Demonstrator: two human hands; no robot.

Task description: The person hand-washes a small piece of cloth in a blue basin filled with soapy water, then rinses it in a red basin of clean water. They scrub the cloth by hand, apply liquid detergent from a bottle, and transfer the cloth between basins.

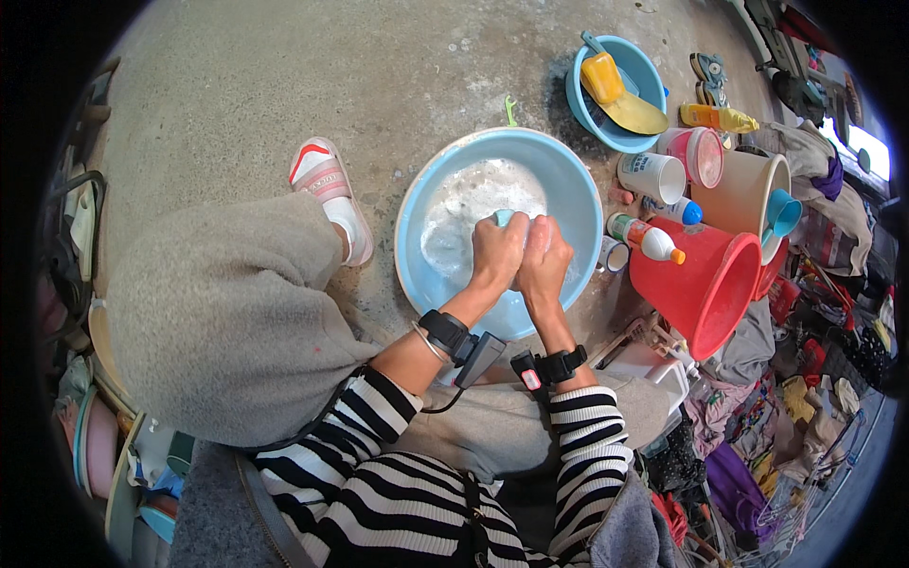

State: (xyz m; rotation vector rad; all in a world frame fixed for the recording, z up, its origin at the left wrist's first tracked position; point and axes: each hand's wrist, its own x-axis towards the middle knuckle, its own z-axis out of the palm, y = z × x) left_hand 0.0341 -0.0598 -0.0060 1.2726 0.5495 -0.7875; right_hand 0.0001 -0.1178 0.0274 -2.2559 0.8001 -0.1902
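My left hand (499, 247) and my right hand (543, 257) are closed side by side over a round blue plastic basin (497, 144) on the concrete floor. A bit of light-blue wet material, probably cloth, (503, 217) shows at the top of my left fist. Most of it is hidden in my fingers, and a pale part shows between the two fists. Whitish suds (461, 206) and cloudy water lie in the basin below my hands.
At the upper right a smaller blue basin (577, 106) holds a yellow-handled item. Right of the large basin are a white cup (643, 174), a white bottle with an orange cap (653, 241), a red bucket (675, 284) and a beige bucket (738, 174). My slippered foot (334, 192) is left.
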